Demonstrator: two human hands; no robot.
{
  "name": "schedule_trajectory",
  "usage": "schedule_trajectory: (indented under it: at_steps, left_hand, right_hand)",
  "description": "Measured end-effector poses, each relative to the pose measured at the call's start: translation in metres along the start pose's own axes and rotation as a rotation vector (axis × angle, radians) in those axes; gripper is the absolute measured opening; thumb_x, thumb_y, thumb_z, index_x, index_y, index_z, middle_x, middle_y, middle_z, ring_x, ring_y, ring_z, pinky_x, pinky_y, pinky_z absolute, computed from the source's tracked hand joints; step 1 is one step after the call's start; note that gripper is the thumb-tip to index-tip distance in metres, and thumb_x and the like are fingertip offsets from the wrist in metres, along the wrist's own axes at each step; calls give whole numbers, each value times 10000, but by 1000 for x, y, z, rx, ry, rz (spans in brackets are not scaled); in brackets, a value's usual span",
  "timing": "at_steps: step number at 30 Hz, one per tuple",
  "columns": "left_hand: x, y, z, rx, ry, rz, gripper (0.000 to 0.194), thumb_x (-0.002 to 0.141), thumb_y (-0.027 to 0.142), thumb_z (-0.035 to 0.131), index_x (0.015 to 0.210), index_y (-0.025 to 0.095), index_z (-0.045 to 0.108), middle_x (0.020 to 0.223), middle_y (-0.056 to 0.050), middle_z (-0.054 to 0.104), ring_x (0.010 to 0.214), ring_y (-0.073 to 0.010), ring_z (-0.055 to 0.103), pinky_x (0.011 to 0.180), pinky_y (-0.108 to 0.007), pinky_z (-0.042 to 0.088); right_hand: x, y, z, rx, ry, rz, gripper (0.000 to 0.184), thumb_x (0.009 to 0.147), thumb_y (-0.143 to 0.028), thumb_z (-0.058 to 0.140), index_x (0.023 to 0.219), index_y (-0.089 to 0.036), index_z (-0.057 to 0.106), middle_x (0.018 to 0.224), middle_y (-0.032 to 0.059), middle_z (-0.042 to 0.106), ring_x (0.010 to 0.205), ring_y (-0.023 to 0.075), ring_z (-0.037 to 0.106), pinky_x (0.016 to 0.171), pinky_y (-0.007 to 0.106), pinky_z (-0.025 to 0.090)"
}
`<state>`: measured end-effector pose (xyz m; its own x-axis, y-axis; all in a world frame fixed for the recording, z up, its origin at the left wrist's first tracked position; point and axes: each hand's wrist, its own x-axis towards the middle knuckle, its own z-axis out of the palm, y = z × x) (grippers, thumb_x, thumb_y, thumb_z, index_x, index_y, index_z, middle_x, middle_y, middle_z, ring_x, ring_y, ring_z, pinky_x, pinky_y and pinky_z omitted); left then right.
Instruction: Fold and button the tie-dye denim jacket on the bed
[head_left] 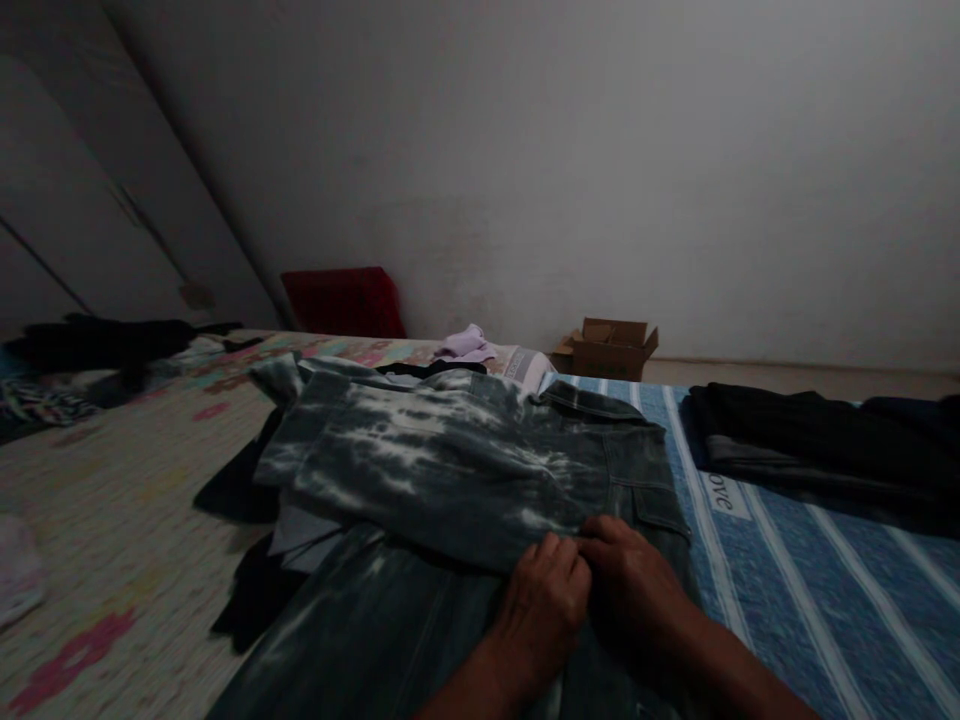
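Observation:
A dark grey-green denim garment (450, 470) with whitish tie-dye streaks lies spread in front of me. One long part of it lies across the rest, and a stitched flap (661, 510) shows at its right side. My left hand (544, 590) is closed on the near edge of that upper layer, knuckles up. Right beside it, my right hand (626, 565) also grips the cloth, with fingers curled and the two hands touching or nearly so. The fingertips of both are hidden. Other dark and grey clothes (300, 535) stick out from beneath the garment on the left.
Folded black clothes (810, 440) are stacked on the blue striped cover (795, 560) at right. A floral sheet (142, 510) spreads left, with dark clothes (112, 345) farther back. Beyond are a lilac cloth (466, 345), an open cardboard box (611, 350) and a red object (341, 303) by the wall.

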<state>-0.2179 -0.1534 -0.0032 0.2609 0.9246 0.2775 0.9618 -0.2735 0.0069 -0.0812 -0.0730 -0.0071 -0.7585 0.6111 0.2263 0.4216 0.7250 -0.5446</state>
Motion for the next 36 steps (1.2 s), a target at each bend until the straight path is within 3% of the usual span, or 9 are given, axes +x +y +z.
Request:
schedule_trajectory:
  at_steps: [6,20,31,36]
  left_hand:
    - [-1,-1,4,-21,27,2,165,828,48,496,938,157,553,990,-48,616,890,-209,524,778,-346,486]
    - [1,4,3,2,1,-30,148,818,33,488,845,177,511,890,-31,591,835,-203,504,729,-337,458]
    - [2,5,-1,4,-17,-15,147,801,34,505,863,163,537,889,-38,593,839,-211,493,721,-341,450]
    - [2,5,0,22,-18,-7,122,811,52,516,860,158,549,884,-39,593,829,-214,491,725,-343,450]
  right_hand:
    - [2,9,-1,106,-3,-13,299,895,-138,412,884,-192,706,925,60,624,874,178,546,771,275,420]
    - [15,22,3,98,15,54,231,882,-159,484,719,-186,645,861,37,598,825,158,551,727,262,423]
    - [20,23,1,65,82,100,79,814,-180,595,757,-190,648,1060,68,587,992,203,531,833,315,433]
    - [24,28,2,67,65,97,65,794,-185,608,737,-188,638,1039,64,585,979,201,528,835,316,427]
